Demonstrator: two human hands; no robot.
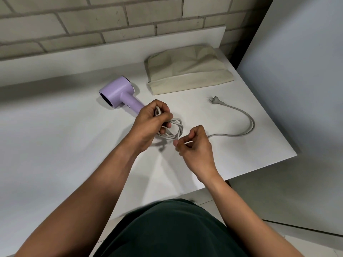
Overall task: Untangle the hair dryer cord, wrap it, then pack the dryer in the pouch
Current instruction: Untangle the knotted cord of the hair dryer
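Working on the cord [248,127] is where this is at, so step one of three, the untangle. The left hand [148,124] has its fingers curled round a bunch of loops near the dryer end. The right hand [195,146] is pinching a single strand just beside the knot [176,129], thumb against fingertips. The knot sits between the two hands, just above the table [55,145] by the look of its shadow.

The lilac hair dryer [118,92] lies on its side on the table, handle pointing at the left hand. The rest of the cord runs out to the right in a loose curve and ends at the plug [213,99], which lies flat and free, near the pouch [187,71]. The pouch is at the back right, flat, opening toward the person as far as I can tell.

Nothing wrapped, nothing packed yet. My guess for the next move: ease the loops apart rather than yank, then feed the free plug end back through whichever loop traps it. Pulling hard would probably just tighten it
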